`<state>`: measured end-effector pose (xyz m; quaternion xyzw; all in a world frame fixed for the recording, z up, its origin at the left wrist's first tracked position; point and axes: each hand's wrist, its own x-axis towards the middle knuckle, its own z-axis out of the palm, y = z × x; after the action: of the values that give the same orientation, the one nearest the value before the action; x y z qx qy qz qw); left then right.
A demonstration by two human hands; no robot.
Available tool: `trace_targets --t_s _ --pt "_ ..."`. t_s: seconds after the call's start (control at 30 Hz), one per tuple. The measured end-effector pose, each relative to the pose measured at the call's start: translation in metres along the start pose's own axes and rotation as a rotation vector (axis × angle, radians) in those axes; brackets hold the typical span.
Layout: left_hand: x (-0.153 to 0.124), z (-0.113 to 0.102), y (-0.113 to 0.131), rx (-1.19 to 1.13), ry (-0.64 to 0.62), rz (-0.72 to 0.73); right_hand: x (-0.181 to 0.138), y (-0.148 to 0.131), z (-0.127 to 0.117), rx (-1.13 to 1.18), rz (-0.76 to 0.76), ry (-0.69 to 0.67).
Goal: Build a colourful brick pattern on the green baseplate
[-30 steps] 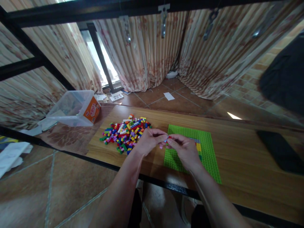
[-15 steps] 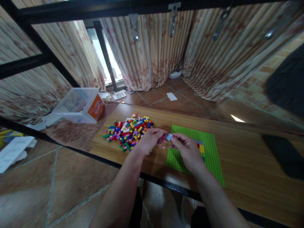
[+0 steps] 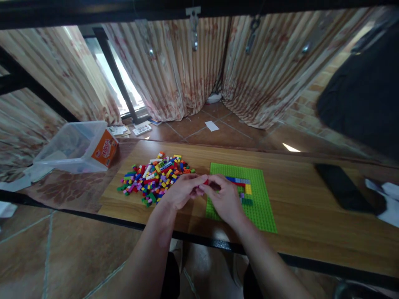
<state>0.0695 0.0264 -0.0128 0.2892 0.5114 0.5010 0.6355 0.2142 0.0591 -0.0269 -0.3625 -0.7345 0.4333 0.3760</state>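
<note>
My left hand (image 3: 181,192) and my right hand (image 3: 222,197) meet fingertip to fingertip over the left edge of a green baseplate (image 3: 262,207). Both are pinched together on small bricks, with a bit of red brick (image 3: 206,182) showing between them. A heap of small coloured bricks (image 3: 152,176) lies on the wooden table just left of my left hand. On the baseplate stand a few placed bricks (image 3: 243,185), blue, grey, red, yellow and dark green, just right of my right hand.
A clear plastic box (image 3: 73,147) with an orange label lies on the table's left end. A flat black object (image 3: 343,187) rests at the right, with white cloth (image 3: 388,201) beyond it. Striped curtains hang behind, above a tiled floor.
The camera has swung right, so everything sits further left in view. A light blue brick seen between my fingers half a second ago is hidden now; my hands have closed tighter together.
</note>
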Motion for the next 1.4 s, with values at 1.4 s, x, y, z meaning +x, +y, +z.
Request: trace_targets --t_s 1.4 --pt "0.002 0.001 0.000 0.045 0.344 0.164 0.000 0.004 0.010 -0.296 -0.079 0.112"
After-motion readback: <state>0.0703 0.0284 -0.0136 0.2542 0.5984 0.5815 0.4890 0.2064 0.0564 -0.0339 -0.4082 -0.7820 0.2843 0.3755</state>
